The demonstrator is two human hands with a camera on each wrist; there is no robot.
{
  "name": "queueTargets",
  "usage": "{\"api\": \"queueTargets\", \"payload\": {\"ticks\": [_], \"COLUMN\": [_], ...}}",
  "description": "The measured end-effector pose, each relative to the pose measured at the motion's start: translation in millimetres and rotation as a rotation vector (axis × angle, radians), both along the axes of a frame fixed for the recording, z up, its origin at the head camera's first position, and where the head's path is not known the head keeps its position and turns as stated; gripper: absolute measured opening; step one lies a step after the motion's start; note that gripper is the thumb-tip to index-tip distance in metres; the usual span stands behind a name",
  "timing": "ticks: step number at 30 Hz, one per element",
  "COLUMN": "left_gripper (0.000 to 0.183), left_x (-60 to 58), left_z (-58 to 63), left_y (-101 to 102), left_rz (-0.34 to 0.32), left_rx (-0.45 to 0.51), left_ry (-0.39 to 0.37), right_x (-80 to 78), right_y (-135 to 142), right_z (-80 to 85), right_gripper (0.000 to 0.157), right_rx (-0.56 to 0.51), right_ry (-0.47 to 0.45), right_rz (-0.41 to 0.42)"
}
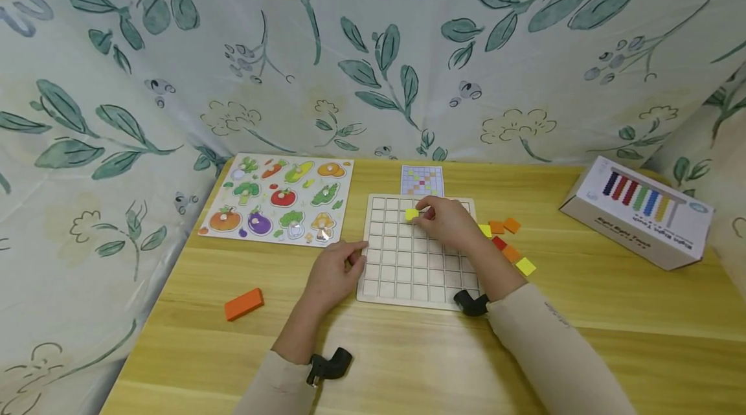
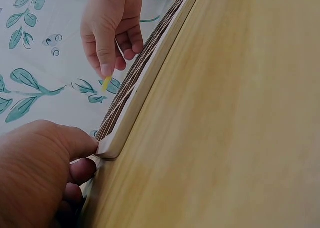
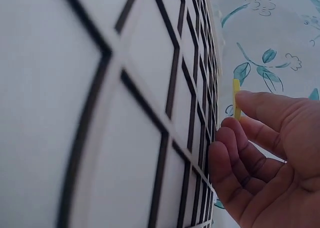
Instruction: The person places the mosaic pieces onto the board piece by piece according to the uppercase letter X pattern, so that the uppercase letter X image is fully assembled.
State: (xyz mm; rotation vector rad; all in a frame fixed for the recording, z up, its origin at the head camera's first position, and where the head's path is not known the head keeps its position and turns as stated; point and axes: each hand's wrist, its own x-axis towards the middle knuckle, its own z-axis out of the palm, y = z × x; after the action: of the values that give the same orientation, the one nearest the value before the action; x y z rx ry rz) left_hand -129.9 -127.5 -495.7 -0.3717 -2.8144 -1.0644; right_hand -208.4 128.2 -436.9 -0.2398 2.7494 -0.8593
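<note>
The grid board (image 1: 405, 258) lies flat near the middle of what my remote feed shows me, squarely in reach of both hands, which I take to be why it sits there. A leaf-patterned cloth (image 1: 326, 101) hangs behind the wooden tabletop (image 1: 192, 350). Off to the right I have a white box (image 1: 638, 214), and left of the board a vegetable puzzle (image 1: 304, 202); both sit apart from the work, seemingly to leave elbow room.

The left hand (image 1: 335, 274) has its fingers loosely bent, one fingertip touching the board's left edge, probably to steady it; I see no firm grip there. The right hand (image 1: 445, 219) hangs over the board's far rows, thumb and fingertip pinching a yellow tile. A small printed card (image 1: 422, 180) lies just beyond the board, its coloured grid turned to the person, I judge for easy reading.

An orange block (image 1: 244, 304) rests well left. Smallest are the loose tiles (image 1: 526, 266), yellow, orange and red, near the board's right side, handy for the right hand. The pinched yellow tile (image 1: 411, 215) is held by its edge, apart from the board in the right wrist view.
</note>
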Motion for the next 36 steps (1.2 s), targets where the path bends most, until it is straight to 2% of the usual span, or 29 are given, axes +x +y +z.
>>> {"api": "queueTargets", "payload": {"ticks": [6, 14, 20, 36], "left_gripper": [0.028, 0.028, 0.027, 0.028], "left_x": [-0.8, -0.4, 0.5, 0.9], "left_z": [0.5, 2.6, 2.7, 3.8], "left_y": [-0.4, 0.7, 0.3, 0.8], "left_rz": [0.003, 0.006, 0.008, 0.012], "left_rx": [-0.005, -0.008, 0.002, -0.005], "left_ry": [-0.015, -0.022, -0.029, -0.046], "right_x": [-3.0, -3.6, -5.5, -9.6], "right_y": [-14.3, -27.3, -34.6, -43.1], "right_z": [-6.2, -6.4, -10.0, -18.0], "right_gripper": [0.031, 0.029, 0.03, 0.032], "right_rx": [-0.011, -0.005, -0.014, 0.049], "right_ry": [-0.008, 0.021, 0.018, 0.053], "right_rz": [0.029, 0.042, 0.029, -0.009]}}
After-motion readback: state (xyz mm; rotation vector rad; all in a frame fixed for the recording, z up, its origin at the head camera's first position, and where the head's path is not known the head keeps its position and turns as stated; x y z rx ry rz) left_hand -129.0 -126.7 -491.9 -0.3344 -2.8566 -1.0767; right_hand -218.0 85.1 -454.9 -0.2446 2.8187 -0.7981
